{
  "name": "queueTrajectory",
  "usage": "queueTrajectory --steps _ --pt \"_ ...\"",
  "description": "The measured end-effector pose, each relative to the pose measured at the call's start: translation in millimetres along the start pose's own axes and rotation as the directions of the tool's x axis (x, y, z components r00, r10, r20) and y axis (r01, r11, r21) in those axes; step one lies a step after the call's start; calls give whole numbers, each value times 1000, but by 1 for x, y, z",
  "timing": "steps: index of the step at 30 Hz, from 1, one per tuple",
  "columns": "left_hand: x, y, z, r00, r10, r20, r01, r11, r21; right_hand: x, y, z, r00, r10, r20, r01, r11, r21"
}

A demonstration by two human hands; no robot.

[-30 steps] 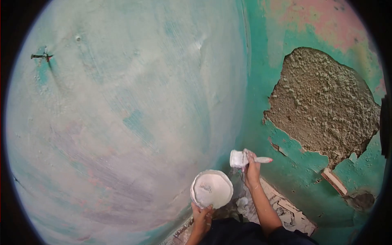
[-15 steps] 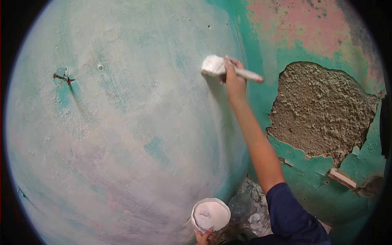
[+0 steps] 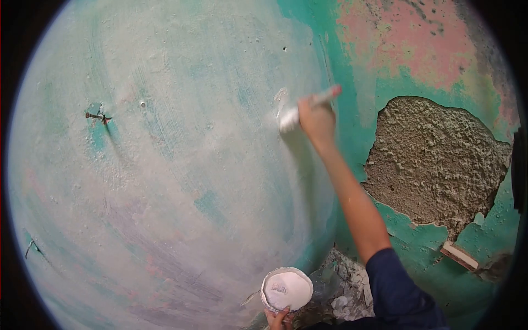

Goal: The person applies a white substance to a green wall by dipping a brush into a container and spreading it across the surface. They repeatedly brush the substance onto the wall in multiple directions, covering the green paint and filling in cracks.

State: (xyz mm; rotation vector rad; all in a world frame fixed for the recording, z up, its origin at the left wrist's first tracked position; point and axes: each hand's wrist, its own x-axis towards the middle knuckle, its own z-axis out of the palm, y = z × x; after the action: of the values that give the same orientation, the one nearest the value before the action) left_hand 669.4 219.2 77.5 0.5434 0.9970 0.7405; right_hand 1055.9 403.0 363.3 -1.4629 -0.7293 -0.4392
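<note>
My right hand (image 3: 317, 122) is closed around the handle of a wide paintbrush (image 3: 289, 119), whose white-loaded bristles, slightly blurred, touch the pale wall (image 3: 220, 143). A thick white smear lies just above the bristles. The handle points up and to the right, with a reddish tip. Low in the view, my left hand (image 3: 279, 319) grips the lower rim of a round tub (image 3: 286, 290) holding white paint; only some of its fingers show.
A bent metal piece (image 3: 98, 117) juts from the wall at the left, and a thin wire (image 3: 32, 247) sticks out lower down. On the right is green wall with a large patch of bare rough plaster (image 3: 437, 159). Rubble (image 3: 349, 286) lies beside the tub.
My right hand and the brush have moved down, and the handle has tilted upward. White paint now shows on the wall above the bristles. The view has shifted slightly.
</note>
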Motion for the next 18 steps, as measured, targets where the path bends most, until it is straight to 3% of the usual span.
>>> queueTrajectory --steps 5,7,9,11,12,15,18 --pt "3 -9 1 998 54 -10 -54 998 34 84 -99 -2 996 -83 -19 85 986 146" --pt "2 -17 0 998 31 -57 -35 997 -67 81 -116 -6 997 -60 -53 79 873 482" --pt "10 -25 -8 996 9 -94 -25 984 -174 57 -94 0 1000 12 1 -10 825 565" --pt "16 -32 -28 997 -54 57 58 996 -69 13 -47 8 989 126 83 -149 744 651" --pt "13 -31 -24 997 -55 53 59 996 -72 -15 -15 11 979 171 107 -198 718 668" --pt "-1 -24 -6 999 33 -1 -33 998 -52 -105 68 7 923 366 117 -353 688 634" --pt "-11 -18 9 995 -80 -51 77 994 -72 -166 120 -1 810 537 236 -563 600 568"
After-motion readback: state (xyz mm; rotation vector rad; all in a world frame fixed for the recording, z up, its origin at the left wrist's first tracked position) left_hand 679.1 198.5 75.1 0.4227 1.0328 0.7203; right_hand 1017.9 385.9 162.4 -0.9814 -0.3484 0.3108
